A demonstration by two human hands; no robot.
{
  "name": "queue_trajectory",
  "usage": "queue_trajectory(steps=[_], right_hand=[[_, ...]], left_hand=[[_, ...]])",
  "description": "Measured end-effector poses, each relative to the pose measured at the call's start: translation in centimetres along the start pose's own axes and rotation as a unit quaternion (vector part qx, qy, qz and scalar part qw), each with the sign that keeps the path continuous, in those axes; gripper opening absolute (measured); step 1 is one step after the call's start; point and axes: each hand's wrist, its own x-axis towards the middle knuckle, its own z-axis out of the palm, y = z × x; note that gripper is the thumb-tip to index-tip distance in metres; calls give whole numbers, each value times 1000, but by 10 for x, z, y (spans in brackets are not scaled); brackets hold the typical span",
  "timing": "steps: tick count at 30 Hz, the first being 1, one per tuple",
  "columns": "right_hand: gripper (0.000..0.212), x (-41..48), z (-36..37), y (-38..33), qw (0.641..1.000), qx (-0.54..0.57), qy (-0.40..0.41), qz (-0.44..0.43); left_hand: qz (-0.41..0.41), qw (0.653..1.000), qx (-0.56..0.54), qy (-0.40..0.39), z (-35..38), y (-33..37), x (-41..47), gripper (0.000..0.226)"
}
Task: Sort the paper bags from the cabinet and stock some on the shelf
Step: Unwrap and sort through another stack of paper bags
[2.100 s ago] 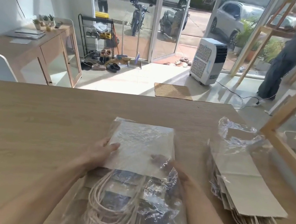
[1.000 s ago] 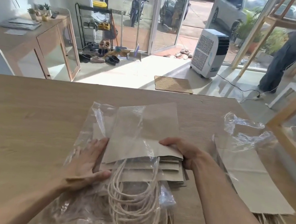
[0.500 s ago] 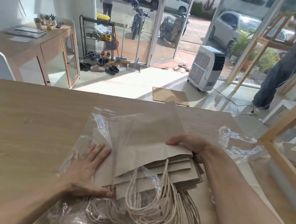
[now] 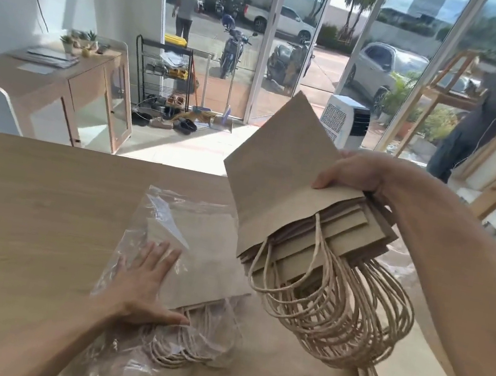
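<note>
Right hand grips a stack of brown paper bags with twine handles above the wooden desk; left hand lies flat, fingers spread, on the clear plastic wrapper. No writing legible.

Matt brown paper bags with twisted paper-cord handles fill the frame at 3 o'clock. A glossy, crinkled clear plastic wrapper lies at 6 o'clock on the smooth, pale wood-grain table.
</note>
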Motion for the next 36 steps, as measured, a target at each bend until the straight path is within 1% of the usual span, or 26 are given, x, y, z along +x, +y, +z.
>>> queue_trajectory(steps=[4, 8, 10, 13, 15, 16, 17, 18, 19, 20, 21, 23, 24, 25, 27, 29, 31, 32, 35, 36], right_hand=[[31, -6, -7, -39, 999, -35, 23, -30], [40, -3, 20, -59, 992, -121, 22, -32], [39, 1, 41, -58, 984, -177, 20, -31], [43, 5, 73, -52, 973, -231, 14, -21], [44, 6, 90, -47, 967, -253, 12, -15], [46, 7, 95, -44, 966, -258, 15, -11], [50, 6, 99, -42, 966, -257, 18, -4], [53, 5, 103, -40, 968, -250, 17, 3], [57, 4, 106, -40, 969, -247, 16, 8], [61, 3, 109, -40, 969, -247, 16, 10], [65, 1, 113, -41, 968, -250, 20, 9], [77, 1, 121, -42, 968, -247, 27, 15], [83, 1, 125, -42, 971, -236, 27, 17], [85, 1, 128, -42, 974, -225, 25, 17], [86, 3, 130, -41, 980, -197, 11, 11], [86, 3, 128, -41, 986, -163, -21, 12], [83, 0, 122, -41, 990, -130, -54, 16], [79, -2, 119, -39, 991, -109, -73, 18], [50, -10, 112, -31, 993, -43, -111, 11], [47, -10, 112, -26, 993, -26, -113, 3]], left_hand=[[-20, 1000, -11, -2, 0, 18, 0, 156], [-57, 997, -43, 10, 7, 39, -3, 159], [-64, 995, -72, 15, 14, 46, -5, 159], [-39, 991, -125, 13, 18, 47, -12, 154], [-7, 982, -186, 18, 12, 43, -16, 155], [5, 972, -234, 19, 7, 40, -18, 156], [13, 952, -304, 16, 2, 37, -22, 152], [16, 922, -387, 14, -5, 36, -27, 139], [13, 883, -469, 18, -10, 36, -31, 124], [4, 846, -533, 29, -17, 38, -35, 113], [-8, 816, -576, 51, -23, 42, -39, 104], [-18, 791, -601, 115, -35, 52, -39, 82], [-13, 781, -611, 132, -41, 59, -38, 71], [-6, 768, -627, 133, -47, 66, -37, 62], [5, 748, -655, 111, -57, 82, -36, 55], [14, 742, -664, 87, -65, 94, -34, 56], [21, 749, -659, 68, -69, 101, -30, 56], [22, 755, -652, 63, -71, 103, -29, 56], [27, 771, -636, 36, -74, 103, -24, 57], [24, 777, -628, 30, -75, 102, -23, 56]])
